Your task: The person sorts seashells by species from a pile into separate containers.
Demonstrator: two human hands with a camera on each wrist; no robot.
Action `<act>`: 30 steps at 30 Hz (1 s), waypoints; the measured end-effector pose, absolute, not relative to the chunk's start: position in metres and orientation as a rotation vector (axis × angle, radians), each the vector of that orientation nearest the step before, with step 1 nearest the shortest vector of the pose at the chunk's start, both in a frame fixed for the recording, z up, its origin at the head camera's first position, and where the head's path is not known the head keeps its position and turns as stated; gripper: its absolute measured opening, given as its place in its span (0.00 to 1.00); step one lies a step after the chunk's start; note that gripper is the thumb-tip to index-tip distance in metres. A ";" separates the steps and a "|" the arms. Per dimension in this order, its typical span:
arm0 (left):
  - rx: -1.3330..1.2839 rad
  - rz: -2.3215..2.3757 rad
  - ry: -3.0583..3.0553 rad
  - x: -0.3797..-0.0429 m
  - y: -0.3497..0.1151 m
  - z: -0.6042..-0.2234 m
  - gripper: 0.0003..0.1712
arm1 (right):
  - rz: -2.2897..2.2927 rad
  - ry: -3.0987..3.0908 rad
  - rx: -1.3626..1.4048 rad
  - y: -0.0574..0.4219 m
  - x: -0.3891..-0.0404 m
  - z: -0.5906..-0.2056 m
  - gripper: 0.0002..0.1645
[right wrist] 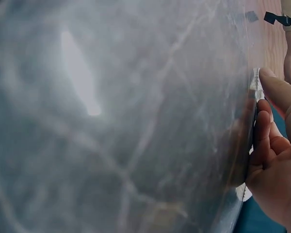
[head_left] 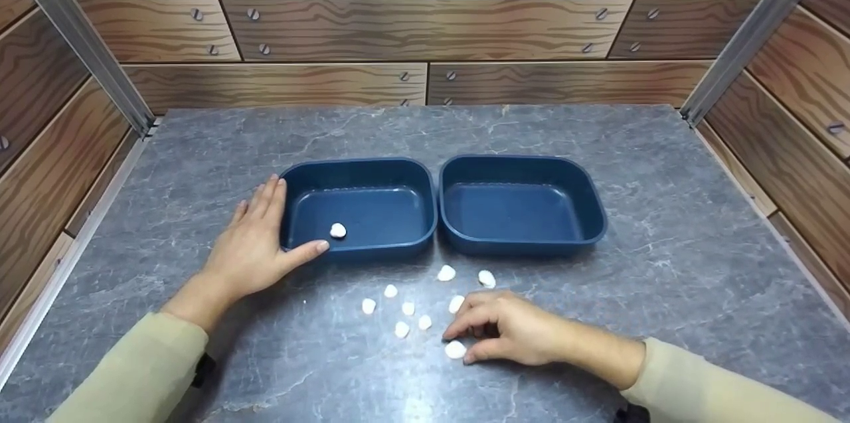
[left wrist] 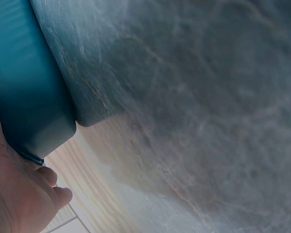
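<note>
Tabletop (head_left: 671, 224): left fingers (head_left: 271, 202) straight, right fingers (head_left: 479, 310) pinching a shell (head_left: 455, 350); only head view shows whole trays (head_left: 385, 210).

The bins (head_left: 365, 207) look smooth plastic, the tabletop (head_left: 664, 270) glossy.

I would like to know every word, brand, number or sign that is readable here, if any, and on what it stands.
No text can be read: the two blue boxes, white pieces and gray tabletop show no lettering.
Black strap, right wrist view: perhaps a tiny pale mark, too small to read.
</note>
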State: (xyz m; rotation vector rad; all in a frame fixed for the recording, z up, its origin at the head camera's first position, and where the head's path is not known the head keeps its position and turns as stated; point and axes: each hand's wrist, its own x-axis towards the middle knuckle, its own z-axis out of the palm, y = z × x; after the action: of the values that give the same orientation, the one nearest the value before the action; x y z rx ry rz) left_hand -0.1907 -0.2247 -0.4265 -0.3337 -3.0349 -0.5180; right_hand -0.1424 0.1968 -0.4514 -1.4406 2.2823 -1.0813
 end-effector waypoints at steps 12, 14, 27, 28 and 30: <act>-0.340 -0.514 -3.030 -0.190 -0.224 -0.423 0.74 | -1.034 2.305 -1.383 0.198 -0.141 -0.450 0.16; -0.340 -0.516 -3.029 -0.190 -0.223 -0.423 0.74 | -1.031 2.307 -1.387 0.198 -0.140 -0.450 0.16; -0.351 -0.500 -3.028 -0.190 -0.225 -0.426 0.74 | -1.030 2.328 -1.399 0.197 -0.138 -0.452 0.12; -0.351 -0.498 -3.029 -0.189 -0.225 -0.426 0.74 | -1.040 2.321 -1.393 0.197 -0.138 -0.452 0.12; -0.345 -0.505 -3.030 -0.189 -0.226 -0.425 0.74 | -1.065 2.307 -1.385 0.196 -0.139 -0.452 0.12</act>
State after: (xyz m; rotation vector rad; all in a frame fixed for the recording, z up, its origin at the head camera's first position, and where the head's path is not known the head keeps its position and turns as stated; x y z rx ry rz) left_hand -0.1889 -0.2257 -0.4255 -0.3449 -3.0297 -0.5047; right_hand -0.1387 0.1963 -0.4521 -1.3850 2.3069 -1.0648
